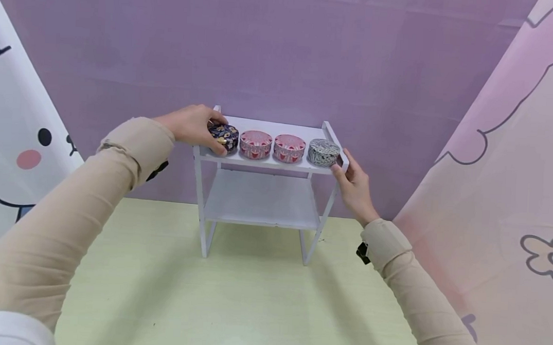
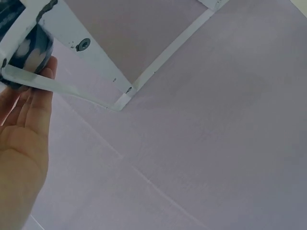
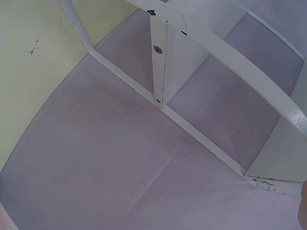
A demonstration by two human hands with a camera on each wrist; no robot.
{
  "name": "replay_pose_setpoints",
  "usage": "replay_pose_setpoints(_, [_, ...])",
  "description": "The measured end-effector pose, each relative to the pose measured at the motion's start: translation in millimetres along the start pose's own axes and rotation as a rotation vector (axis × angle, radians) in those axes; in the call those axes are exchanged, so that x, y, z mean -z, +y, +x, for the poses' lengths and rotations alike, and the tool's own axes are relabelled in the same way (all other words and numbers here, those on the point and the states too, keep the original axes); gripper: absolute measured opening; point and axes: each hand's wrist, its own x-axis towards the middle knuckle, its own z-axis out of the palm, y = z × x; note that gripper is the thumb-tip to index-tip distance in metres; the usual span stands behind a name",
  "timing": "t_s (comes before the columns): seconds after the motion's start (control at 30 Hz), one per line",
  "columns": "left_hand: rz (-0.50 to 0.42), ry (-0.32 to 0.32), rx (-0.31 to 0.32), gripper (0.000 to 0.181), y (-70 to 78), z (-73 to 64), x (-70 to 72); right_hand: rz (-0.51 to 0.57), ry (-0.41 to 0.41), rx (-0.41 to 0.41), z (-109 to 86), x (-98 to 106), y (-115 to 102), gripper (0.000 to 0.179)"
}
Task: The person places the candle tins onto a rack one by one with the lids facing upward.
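Note:
A row of small round tins stands on the top board of a white two-tier shelf (image 1: 262, 198). My left hand (image 1: 192, 125) grips the dark floral tin (image 1: 227, 135) at the left end, thumb in front and fingers behind; the left wrist view shows the fingers against this tin (image 2: 36, 50). Beside it are two pink-and-red tins, one left (image 1: 256, 144) and one right (image 1: 289, 148). A grey leaf-patterned tin (image 1: 323, 153) stands at the right end. My right hand (image 1: 355, 189) holds the shelf's front right corner, thumb close to the grey tin; only a finger sliver shows in the right wrist view.
The shelf's lower board (image 1: 262, 197) lies beneath the tins. A purple cloth backdrop (image 1: 272, 54) hangs close behind the shelf. Printed cartoon panels stand at left (image 1: 15, 115) and right (image 1: 502, 203). The shelf's legs rest on a pale yellow-green floor (image 1: 243, 299).

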Motion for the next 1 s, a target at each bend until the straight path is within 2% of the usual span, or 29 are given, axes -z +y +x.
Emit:
replay_pose_setpoints(0.5, [0.017,-0.055,0.020,0.079,0.8,1.9,6.1,0.038,0.000,0.019,0.8,-0.4,-1.5,0.058])
replay_pose_setpoints(0.77, [0.043,-0.063,0.011,0.076,1.8,1.9,6.2,0.030,-0.010,-0.004,-0.6,-0.7,-6.1,0.058])
replay_pose_setpoints(1.0, [0.046,-0.068,0.008,0.075,2.8,1.2,6.6,0.022,0.000,0.014,0.7,0.1,-0.2,0.059])
